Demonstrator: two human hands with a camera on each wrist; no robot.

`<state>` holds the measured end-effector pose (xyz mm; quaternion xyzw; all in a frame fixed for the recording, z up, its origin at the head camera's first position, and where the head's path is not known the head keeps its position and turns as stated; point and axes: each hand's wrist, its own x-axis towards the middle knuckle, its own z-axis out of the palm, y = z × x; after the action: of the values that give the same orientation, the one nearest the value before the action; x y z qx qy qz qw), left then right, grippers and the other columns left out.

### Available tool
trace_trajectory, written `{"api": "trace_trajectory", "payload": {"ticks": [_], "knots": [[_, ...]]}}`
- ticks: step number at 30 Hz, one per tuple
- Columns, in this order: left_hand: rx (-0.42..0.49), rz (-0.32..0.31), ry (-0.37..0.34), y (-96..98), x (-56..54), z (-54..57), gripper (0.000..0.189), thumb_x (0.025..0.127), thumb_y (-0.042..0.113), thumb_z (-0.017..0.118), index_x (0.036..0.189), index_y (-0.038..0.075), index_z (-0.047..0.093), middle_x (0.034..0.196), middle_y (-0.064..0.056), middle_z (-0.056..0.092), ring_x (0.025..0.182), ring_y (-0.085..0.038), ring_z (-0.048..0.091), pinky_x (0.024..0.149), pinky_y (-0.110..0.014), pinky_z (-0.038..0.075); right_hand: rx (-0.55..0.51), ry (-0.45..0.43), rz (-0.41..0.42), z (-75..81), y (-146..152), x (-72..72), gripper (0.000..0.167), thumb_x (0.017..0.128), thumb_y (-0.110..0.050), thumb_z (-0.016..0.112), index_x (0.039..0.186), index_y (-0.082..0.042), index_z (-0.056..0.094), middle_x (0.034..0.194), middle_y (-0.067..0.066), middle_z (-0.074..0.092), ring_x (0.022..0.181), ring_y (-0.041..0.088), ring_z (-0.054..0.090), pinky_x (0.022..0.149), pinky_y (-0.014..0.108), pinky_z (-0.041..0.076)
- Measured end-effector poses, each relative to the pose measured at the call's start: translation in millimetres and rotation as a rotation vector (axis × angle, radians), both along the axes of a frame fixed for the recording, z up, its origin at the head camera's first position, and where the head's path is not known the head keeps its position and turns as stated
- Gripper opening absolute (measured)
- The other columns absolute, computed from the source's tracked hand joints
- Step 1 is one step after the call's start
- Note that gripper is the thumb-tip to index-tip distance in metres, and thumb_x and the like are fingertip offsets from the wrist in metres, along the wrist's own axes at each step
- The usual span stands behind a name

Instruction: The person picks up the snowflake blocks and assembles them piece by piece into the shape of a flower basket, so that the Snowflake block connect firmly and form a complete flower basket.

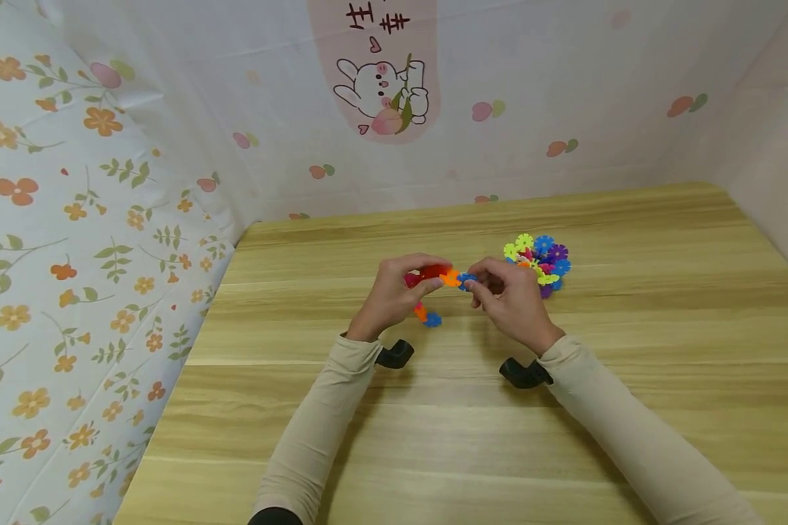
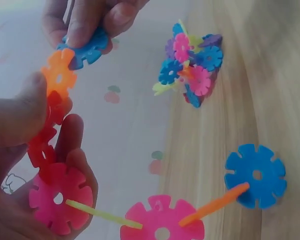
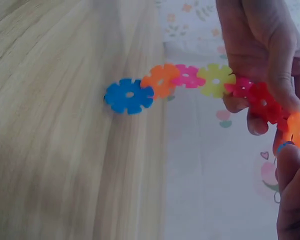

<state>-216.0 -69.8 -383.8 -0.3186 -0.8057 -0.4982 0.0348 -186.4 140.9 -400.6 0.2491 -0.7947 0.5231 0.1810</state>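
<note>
A chain of interlocking plastic snowflake discs hangs from my left hand [image 1: 397, 292], whose thumb and fingers grip its red discs [image 3: 264, 102] and orange disc [image 2: 59, 77]. From there the chain runs through a pink disc [image 2: 61, 197], a yellow disc [image 3: 216, 80], another pink and an orange one to a blue disc [image 2: 256, 175] at the free end. My right hand [image 1: 514, 300] pinches a second blue disc [image 2: 85, 50] between thumb and fingers, against the edge of the orange disc. Whether their slots are joined is hard to tell.
Just beyond my right hand, a heap of loose snowflake discs [image 1: 557, 255] in several colours lies on the wooden table [image 1: 446, 437]. Black wrist mounts [image 1: 394, 354] stick out from both sleeves. A printed cloth [image 1: 269, 95] hangs behind the table and along its left side.
</note>
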Motion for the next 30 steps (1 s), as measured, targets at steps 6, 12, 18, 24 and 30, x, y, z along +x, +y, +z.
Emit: {"api": "trace_trajectory", "payload": {"ticks": [6, 12, 18, 24, 30], "knots": [[0.0, 0.005, -0.02, 1.9, -1.1, 2.0, 0.029, 0.094, 0.01, 0.067, 0.122, 0.005, 0.068, 0.117, -0.008, 0.071, 0.098, -0.016, 0.066, 0.079, -0.026, 0.058, -0.031, -0.104, 0.01, 1.8, 1.0, -0.4, 0.006, 0.094, 0.001, 0.064, 0.099, 0.001, 0.064, 0.075, 0.01, 0.066, 0.057, 0.025, 0.066, 0.052, 0.022, 0.054], [0.024, 0.021, -0.054, -4.9, -2.8, 1.2, 0.038, 0.094, 0.016, 0.068, 0.131, 0.008, 0.062, 0.124, -0.007, 0.068, 0.109, -0.016, 0.067, 0.09, -0.029, 0.055, -0.107, -0.274, 0.047, 2.7, 5.2, -2.3, 0.01, 0.098, -0.002, 0.059, 0.106, 0.003, 0.06, 0.083, 0.019, 0.064, 0.064, 0.03, 0.067, 0.058, 0.029, 0.057], [0.108, 0.043, -0.139, -15.9, -4.1, -8.3, 0.041, 0.098, 0.016, 0.063, 0.138, 0.01, 0.057, 0.132, -0.007, 0.064, 0.117, -0.023, 0.063, 0.096, -0.038, 0.053, -0.198, -0.318, 0.066, 1.6, 10.7, -3.2, 0.011, 0.098, 0.0, 0.057, 0.108, 0.006, 0.058, 0.085, 0.027, 0.062, 0.067, 0.029, 0.067, 0.061, 0.026, 0.057], [0.073, 0.015, -0.376, -29.2, -1.2, -23.7, 0.052, 0.097, 0.017, 0.065, 0.145, 0.01, 0.047, 0.136, -0.014, 0.059, 0.119, -0.027, 0.061, 0.101, -0.045, 0.05, -0.296, -0.333, 0.059, -0.6, 13.5, -3.8, 0.012, 0.099, -0.002, 0.056, 0.108, 0.007, 0.056, 0.084, 0.025, 0.064, 0.069, 0.023, 0.068, 0.064, 0.031, 0.059], [0.026, -0.065, -0.505, -32.5, -0.6, -36.5, 0.057, 0.095, 0.003, 0.065, 0.145, -0.003, 0.039, 0.118, -0.025, 0.064, 0.106, -0.036, 0.068, 0.09, -0.041, 0.056, -0.382, -0.334, 0.037, -2.3, 13.5, -5.8, 0.013, 0.1, -0.001, 0.055, 0.108, 0.009, 0.055, 0.082, 0.011, 0.069, 0.071, 0.014, 0.07, 0.068, 0.027, 0.059]]}}
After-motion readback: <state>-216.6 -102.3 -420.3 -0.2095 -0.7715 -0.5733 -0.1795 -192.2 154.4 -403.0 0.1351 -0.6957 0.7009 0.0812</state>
